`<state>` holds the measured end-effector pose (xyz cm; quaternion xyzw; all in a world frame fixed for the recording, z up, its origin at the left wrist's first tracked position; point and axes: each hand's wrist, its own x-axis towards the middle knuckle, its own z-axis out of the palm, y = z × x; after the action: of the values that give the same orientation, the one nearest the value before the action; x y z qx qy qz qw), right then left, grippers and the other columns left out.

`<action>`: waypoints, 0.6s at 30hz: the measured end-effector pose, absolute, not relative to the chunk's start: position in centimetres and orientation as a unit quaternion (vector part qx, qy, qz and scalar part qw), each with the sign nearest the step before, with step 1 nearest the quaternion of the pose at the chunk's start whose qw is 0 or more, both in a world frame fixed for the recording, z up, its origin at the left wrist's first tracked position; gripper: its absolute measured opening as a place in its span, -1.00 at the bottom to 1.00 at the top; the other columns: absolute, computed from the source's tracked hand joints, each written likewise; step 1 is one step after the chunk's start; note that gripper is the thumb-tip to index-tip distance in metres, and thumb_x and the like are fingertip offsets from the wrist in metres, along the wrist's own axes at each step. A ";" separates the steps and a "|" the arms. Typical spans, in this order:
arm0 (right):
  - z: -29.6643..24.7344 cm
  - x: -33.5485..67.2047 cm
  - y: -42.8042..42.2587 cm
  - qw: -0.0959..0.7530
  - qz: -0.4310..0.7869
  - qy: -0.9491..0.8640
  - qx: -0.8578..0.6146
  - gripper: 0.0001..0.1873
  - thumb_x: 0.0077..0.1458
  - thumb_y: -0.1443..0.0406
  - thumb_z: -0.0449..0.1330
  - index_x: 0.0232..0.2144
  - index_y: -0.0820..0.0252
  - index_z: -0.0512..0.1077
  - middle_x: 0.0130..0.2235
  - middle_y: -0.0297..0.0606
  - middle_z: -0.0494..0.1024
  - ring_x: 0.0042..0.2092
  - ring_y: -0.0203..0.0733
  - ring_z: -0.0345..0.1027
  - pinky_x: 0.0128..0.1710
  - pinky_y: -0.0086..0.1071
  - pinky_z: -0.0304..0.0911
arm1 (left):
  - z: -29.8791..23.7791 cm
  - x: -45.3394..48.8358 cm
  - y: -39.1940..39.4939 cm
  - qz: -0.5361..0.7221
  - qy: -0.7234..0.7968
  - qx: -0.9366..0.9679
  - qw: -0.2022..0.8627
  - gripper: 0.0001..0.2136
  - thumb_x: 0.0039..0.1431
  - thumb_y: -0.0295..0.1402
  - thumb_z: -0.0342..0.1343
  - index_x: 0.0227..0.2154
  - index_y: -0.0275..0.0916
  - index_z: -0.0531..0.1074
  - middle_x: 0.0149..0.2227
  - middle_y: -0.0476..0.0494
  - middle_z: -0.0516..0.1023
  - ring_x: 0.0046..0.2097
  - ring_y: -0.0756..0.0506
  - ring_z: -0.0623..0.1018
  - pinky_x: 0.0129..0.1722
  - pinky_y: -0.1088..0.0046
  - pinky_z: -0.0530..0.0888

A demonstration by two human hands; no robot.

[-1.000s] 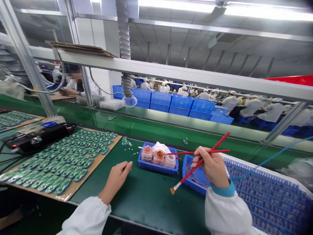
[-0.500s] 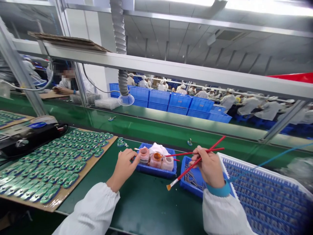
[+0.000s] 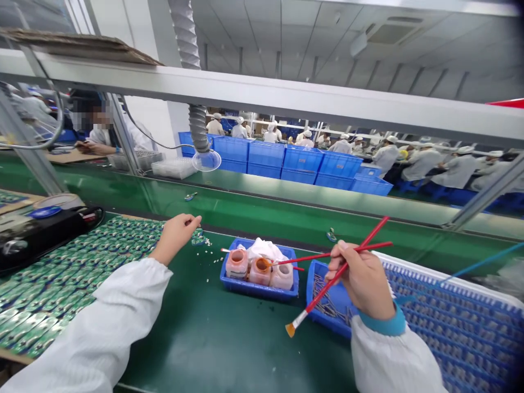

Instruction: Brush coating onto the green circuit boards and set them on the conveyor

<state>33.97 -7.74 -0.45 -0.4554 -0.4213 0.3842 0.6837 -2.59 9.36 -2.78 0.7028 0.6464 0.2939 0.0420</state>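
Note:
My right hand (image 3: 364,275) is closed round two crossed red-handled paintbrushes (image 3: 327,286). One brush has its flat tan bristles down over the green mat; the other reaches left, its tip at the mouth of the middle jar (image 3: 260,271) with amber contents. That jar stands between a pink jar (image 3: 237,266) and a whitish jar (image 3: 282,277) in a blue tray (image 3: 257,292), with a white cloth (image 3: 265,249) behind. My left hand (image 3: 177,236) has its fingers curled together beside a small green circuit board (image 3: 198,236); whatever they hold is hidden.
Rows of green circuit boards (image 3: 118,245) cover cardboard at the left, by a black device (image 3: 41,232). White crumbs (image 3: 208,243) dot the mat. At the right are a blue bin of metal pins (image 3: 327,305) and a rack of blue strips (image 3: 450,322). An extraction hose (image 3: 198,128) hangs ahead.
My left hand has moved from beside the pink jar, left and away from me, to the small circuit board. My right hand still grips both brushes. The view has shifted a little.

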 end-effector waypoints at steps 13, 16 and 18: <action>-0.2 34.3 -7.5 0.671 0.394 -0.442 -0.446 -0.41 -0.10 -0.04 0.54 -0.55 0.34 0.42 -0.63 -0.18 0.33 -0.66 -0.17 0.27 -0.70 -0.46 0.35 | -4.0 -5.4 21.3 0.098 0.774 0.625 0.019 -0.69 0.28 -0.24 0.13 0.02 -0.26 0.42 0.06 -0.23 0.49 0.02 -0.21 0.52 0.00 0.04 0.48; -0.6 34.9 -7.6 0.676 0.385 -0.442 -0.446 -0.45 -0.04 -0.02 0.52 -0.55 0.33 0.43 -0.63 -0.20 0.33 -0.67 -0.16 0.27 -0.72 -0.47 0.34 | -3.8 -6.1 24.5 0.074 0.787 0.613 0.009 -0.68 0.27 -0.25 0.14 0.04 -0.25 0.41 0.09 -0.24 0.47 0.05 -0.23 0.50 0.02 0.01 0.46; -1.0 35.4 -8.0 0.666 0.380 -0.452 -0.455 -0.47 0.04 -0.02 0.47 -0.53 0.32 0.44 -0.62 -0.19 0.34 -0.67 -0.15 0.28 -0.72 -0.46 0.34 | -3.9 -6.2 26.6 0.064 0.786 0.615 0.006 -0.67 0.27 -0.26 0.14 0.05 -0.25 0.41 0.10 -0.24 0.46 0.06 -0.24 0.50 0.02 0.01 0.47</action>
<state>35.36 -7.99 -1.03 -0.4550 -0.4523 0.3798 0.6664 -6.17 26.62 -3.89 0.6150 0.7859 0.0644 0.0063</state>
